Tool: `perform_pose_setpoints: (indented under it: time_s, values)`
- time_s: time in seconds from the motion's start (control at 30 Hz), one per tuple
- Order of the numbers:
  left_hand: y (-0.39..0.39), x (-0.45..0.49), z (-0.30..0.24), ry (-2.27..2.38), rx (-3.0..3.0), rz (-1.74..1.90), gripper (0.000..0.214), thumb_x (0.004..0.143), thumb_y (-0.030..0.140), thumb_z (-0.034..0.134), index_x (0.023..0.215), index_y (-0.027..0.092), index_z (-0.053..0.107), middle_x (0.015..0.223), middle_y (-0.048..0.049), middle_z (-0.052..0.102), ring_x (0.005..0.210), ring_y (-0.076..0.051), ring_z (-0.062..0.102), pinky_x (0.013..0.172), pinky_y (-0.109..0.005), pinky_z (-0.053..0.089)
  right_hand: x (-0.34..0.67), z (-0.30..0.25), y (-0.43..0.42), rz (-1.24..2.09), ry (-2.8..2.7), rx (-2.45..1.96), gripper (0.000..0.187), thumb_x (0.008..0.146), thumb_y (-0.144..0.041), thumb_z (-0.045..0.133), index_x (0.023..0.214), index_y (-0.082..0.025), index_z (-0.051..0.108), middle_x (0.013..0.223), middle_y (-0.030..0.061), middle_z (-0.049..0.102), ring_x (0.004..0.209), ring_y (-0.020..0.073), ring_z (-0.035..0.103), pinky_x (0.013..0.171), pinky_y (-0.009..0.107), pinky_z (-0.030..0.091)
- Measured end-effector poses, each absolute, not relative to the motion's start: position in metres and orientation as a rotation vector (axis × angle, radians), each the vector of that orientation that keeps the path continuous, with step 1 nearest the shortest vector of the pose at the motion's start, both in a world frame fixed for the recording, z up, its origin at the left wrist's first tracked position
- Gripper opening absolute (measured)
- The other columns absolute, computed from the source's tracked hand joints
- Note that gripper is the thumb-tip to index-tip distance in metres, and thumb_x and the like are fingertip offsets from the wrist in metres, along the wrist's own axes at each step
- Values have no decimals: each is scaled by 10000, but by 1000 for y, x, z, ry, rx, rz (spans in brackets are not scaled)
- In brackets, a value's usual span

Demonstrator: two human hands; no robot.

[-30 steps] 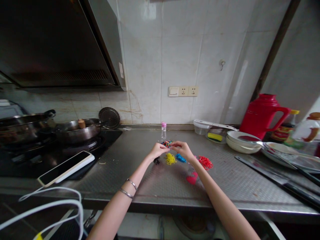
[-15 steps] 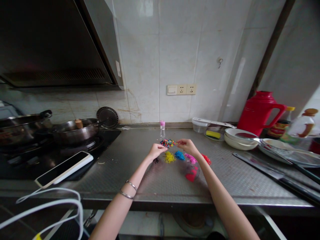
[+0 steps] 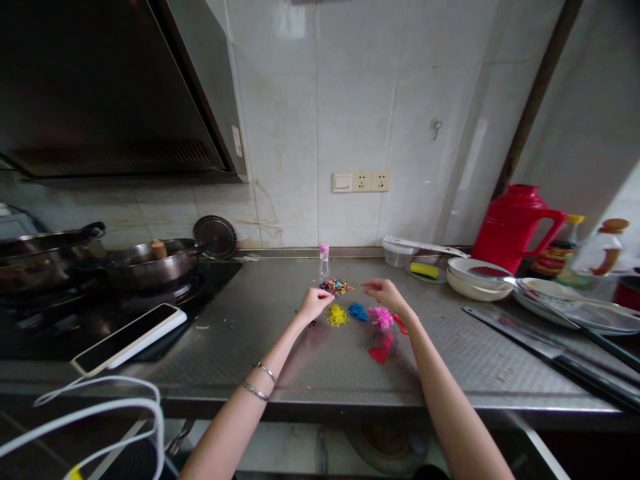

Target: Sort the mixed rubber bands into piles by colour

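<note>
My left hand (image 3: 316, 303) is closed in a pinch at the left of a mixed heap of small coloured rubber bands (image 3: 337, 287); whatever lies between its fingertips is too small to make out. To the heap's right, my right hand (image 3: 384, 293) hovers with fingers drawn together, and I cannot see what they hold. Nearer to me lie separate piles of yellow bands (image 3: 337, 315), blue bands (image 3: 358, 311) and pink bands (image 3: 381, 317). Red bands (image 3: 400, 325) show partly behind my right wrist. A few black bands (image 3: 313, 324) lie beside my left wrist.
A clear bottle with a pink cap (image 3: 324, 260) stands behind the heap. A clear bag with a red heart (image 3: 381, 348) lies in front. Rightward are bowls (image 3: 477, 280), a knife (image 3: 515, 333) and a red thermos (image 3: 515, 227); leftward, a phone (image 3: 129, 339) and a pan (image 3: 153, 267).
My right hand has moved right, away from the mixed heap, and now covers part of the red bands. My left hand has barely moved.
</note>
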State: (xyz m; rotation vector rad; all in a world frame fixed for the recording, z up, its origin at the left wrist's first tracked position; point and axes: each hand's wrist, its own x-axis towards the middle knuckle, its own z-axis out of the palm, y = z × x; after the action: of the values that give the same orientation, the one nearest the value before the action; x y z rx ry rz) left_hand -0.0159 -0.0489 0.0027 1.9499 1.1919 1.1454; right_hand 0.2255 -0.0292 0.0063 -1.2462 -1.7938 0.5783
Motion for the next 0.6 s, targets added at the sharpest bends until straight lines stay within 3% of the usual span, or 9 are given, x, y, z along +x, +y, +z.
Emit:
perform_pose_setpoints:
  time_s: [0.2,0.6]
  values:
    - [-50,28,11,1144,2262,997,264,743,291,509,774,112,702,742,-77,684,651,-148,581,625,-240,415,234,18,-34,446,-1491,-1231,341,678,-323,498,894,-113,656,707,71,660,569,130,556,471,207,405]
    - [-61,94,6,1371,2495,740,200,720,285,546,805,190,701,786,-73,684,754,-166,592,710,-258,414,244,14,-33,452,-1449,-1240,337,661,-321,500,879,-119,659,681,65,664,553,132,561,485,218,415]
